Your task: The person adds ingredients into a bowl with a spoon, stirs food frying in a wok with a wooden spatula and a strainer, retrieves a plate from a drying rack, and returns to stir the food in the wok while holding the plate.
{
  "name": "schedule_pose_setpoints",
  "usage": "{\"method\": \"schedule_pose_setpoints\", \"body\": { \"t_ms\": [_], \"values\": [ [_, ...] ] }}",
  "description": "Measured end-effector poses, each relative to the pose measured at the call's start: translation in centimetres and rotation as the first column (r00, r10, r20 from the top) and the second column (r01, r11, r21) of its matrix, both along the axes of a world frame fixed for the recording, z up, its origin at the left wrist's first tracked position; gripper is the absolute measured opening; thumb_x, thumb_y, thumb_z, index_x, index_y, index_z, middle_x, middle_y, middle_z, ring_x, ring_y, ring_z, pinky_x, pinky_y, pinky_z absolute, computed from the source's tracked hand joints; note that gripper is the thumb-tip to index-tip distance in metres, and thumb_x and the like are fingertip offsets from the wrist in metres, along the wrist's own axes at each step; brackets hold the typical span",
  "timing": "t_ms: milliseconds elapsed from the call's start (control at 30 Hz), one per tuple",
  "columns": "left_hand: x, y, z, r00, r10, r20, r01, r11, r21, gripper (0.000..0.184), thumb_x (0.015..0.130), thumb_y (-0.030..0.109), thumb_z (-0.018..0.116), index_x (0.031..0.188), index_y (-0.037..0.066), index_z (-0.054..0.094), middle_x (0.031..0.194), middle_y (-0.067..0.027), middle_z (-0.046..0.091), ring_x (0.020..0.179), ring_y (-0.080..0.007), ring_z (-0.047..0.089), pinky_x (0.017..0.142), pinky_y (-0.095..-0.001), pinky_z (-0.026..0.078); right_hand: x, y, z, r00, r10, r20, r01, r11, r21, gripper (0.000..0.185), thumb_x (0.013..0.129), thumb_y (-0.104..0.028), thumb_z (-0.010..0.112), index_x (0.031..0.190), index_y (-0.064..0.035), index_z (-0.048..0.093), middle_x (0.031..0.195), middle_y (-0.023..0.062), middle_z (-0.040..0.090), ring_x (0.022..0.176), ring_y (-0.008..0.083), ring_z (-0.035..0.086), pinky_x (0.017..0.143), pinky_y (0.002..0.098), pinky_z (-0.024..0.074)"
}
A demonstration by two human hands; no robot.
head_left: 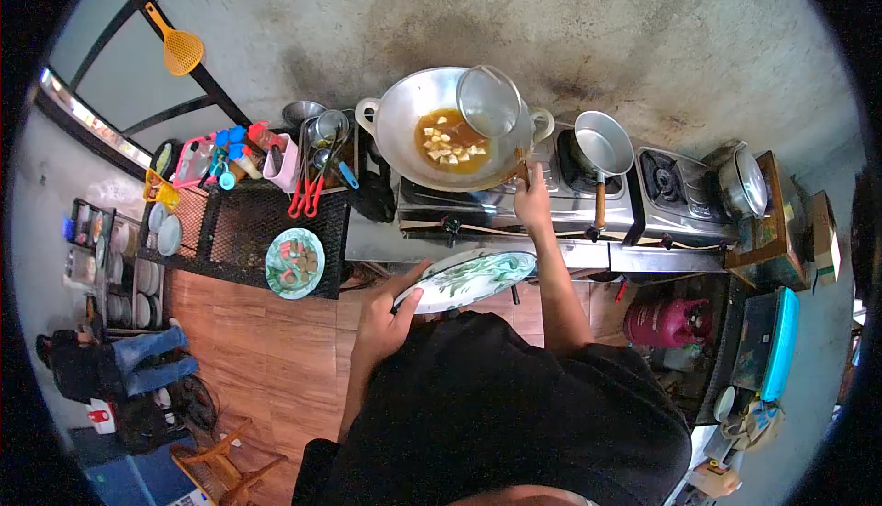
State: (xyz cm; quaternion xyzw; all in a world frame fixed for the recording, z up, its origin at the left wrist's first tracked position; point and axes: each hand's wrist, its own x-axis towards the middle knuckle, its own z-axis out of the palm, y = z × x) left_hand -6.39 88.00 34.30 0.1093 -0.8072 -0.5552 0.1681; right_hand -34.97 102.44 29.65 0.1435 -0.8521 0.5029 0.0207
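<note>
My left hand (pixel 390 318) grips the near left edge of a white plate with a green leaf pattern (pixel 469 281), which is tilted and bears no food that I can see. In my right hand (pixel 533 195) is the handle of a round strainer (pixel 489 102), held over the right part of a large metal wok (pixel 404 111). Pale cubes (pixel 450 152) lie in brownish liquid at the bottom of the wok. To the left, a green-rimmed plate (pixel 295 263) carries pinkish and brown pieces.
A saucepan (pixel 603 143) stands on the stove right of the wok, with a lidded pot (pixel 742 184) farther right. Red-handled utensils (pixel 312 195) and bottles (pixel 241 157) are at the left. A pink gas cylinder (pixel 666 322) stands below. Another person (pixel 101 363) is at the far left.
</note>
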Motion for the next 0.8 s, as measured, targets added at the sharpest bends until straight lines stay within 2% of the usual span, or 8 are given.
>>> {"method": "schedule_pose_setpoints", "body": {
  "t_ms": [100, 300, 500, 567, 633, 700, 733, 800],
  "values": [
    [0.0, 0.1, 0.0, 0.999, 0.026, -0.024, -0.026, 1.000, 0.017, 0.034, 0.091, 0.014, 0.053, 0.123, 0.004, 0.058, 0.099, -0.0216, 0.065, 0.091, -0.0300, 0.064, 0.081, -0.0342, 0.047, -1.8, 0.7, -2.2, 0.972, 0.145, 0.186, -0.116, 0.980, -0.158, 0.040, 0.087, -0.002, 0.049, 0.127, -0.0024, 0.043, 0.115, 0.0229, 0.058, 0.108, 0.0374, 0.056, 0.091, 0.0398, 0.0434],
    [0.4, 0.2, -0.9, 0.999, 0.010, -0.043, -0.005, 0.995, 0.098, 0.034, 0.091, 0.013, 0.052, 0.124, 0.004, 0.057, 0.102, -0.0212, 0.064, 0.094, -0.0296, 0.063, 0.083, -0.0342, 0.047, -0.3, -0.1, -1.9, 1.000, 0.028, 0.011, -0.027, 0.995, -0.092, 0.036, 0.087, -0.003, 0.050, 0.123, -0.0019, 0.047, 0.114, 0.0185, 0.059, 0.109, 0.0311, 0.056, 0.093, 0.0361, 0.0418],
    [0.7, 0.0, -0.7, 1.000, 0.012, -0.024, -0.011, 0.998, 0.066, 0.034, 0.091, 0.012, 0.052, 0.124, 0.003, 0.057, 0.105, -0.0214, 0.064, 0.097, -0.0295, 0.062, 0.085, -0.0342, 0.046, -1.0, 0.7, -1.3, 0.970, 0.130, 0.204, -0.085, 0.973, -0.216, 0.032, 0.087, -0.002, 0.050, 0.119, -0.0007, 0.048, 0.112, 0.0216, 0.061, 0.105, 0.0319, 0.059, 0.089, 0.0382, 0.0442],
    [0.8, 0.2, -0.4, 1.000, 0.019, -0.023, -0.017, 0.996, 0.083, 0.035, 0.091, 0.012, 0.052, 0.124, 0.004, 0.057, 0.104, -0.0215, 0.064, 0.096, -0.0295, 0.062, 0.085, -0.0342, 0.046, -0.4, 0.5, -0.6, 0.998, 0.055, -0.029, -0.058, 0.993, -0.106, 0.032, 0.087, -0.001, 0.050, 0.119, -0.0010, 0.049, 0.112, 0.0178, 0.061, 0.107, 0.0268, 0.058, 0.090, 0.0361, 0.0434],
    [0.9, 0.1, -0.9, 0.999, 0.016, -0.030, -0.015, 0.999, 0.046, 0.035, 0.091, 0.012, 0.052, 0.124, 0.004, 0.057, 0.104, -0.0213, 0.064, 0.095, -0.0295, 0.062, 0.084, -0.0343, 0.046, -0.4, 0.4, -1.0, 0.999, 0.018, -0.051, -0.021, 0.998, -0.059, 0.033, 0.087, 0.000, 0.050, 0.120, -0.0012, 0.049, 0.111, 0.0157, 0.062, 0.107, 0.0241, 0.057, 0.090, 0.0347, 0.0433],
    [1.0, -0.2, -0.8, 0.999, 0.013, -0.040, -0.013, 1.000, 0.007, 0.035, 0.091, 0.012, 0.052, 0.124, 0.004, 0.057, 0.104, -0.0212, 0.064, 0.095, -0.0296, 0.062, 0.084, -0.0344, 0.046, -0.6, 0.2, -1.7, 0.998, 0.062, -0.006, -0.062, 0.992, -0.114, 0.035, 0.087, -0.001, 0.050, 0.122, -0.0019, 0.047, 0.109, 0.0169, 0.062, 0.105, 0.0257, 0.058, 0.088, 0.0354, 0.0444],
    [1.0, -0.1, -0.3, 0.999, 0.012, -0.037, -0.012, 1.000, 0.005, 0.035, 0.091, 0.012, 0.052, 0.125, 0.004, 0.057, 0.103, -0.0212, 0.064, 0.094, -0.0296, 0.062, 0.084, -0.0344, 0.046, -1.6, 0.6, -2.2, 0.978, 0.098, 0.183, -0.071, 0.986, -0.152, 0.039, 0.087, -0.001, 0.050, 0.125, -0.0029, 0.044, 0.110, 0.0175, 0.062, 0.105, 0.0261, 0.058, 0.089, 0.0355, 0.0440],
    [0.9, 0.1, -0.1, 0.999, 0.012, -0.034, -0.011, 1.000, 0.004, 0.035, 0.091, 0.012, 0.052, 0.125, 0.004, 0.056, 0.103, -0.0212, 0.064, 0.094, -0.0296, 0.062, 0.084, -0.0345, 0.046, -2.0, 1.0, -2.3, 0.984, 0.085, 0.154, -0.067, 0.991, -0.117, 0.038, 0.087, -0.001, 0.050, 0.125, -0.0030, 0.045, 0.109, 0.0176, 0.062, 0.104, 0.0256, 0.058, 0.089, 0.0355, 0.0440]
  ]
}}
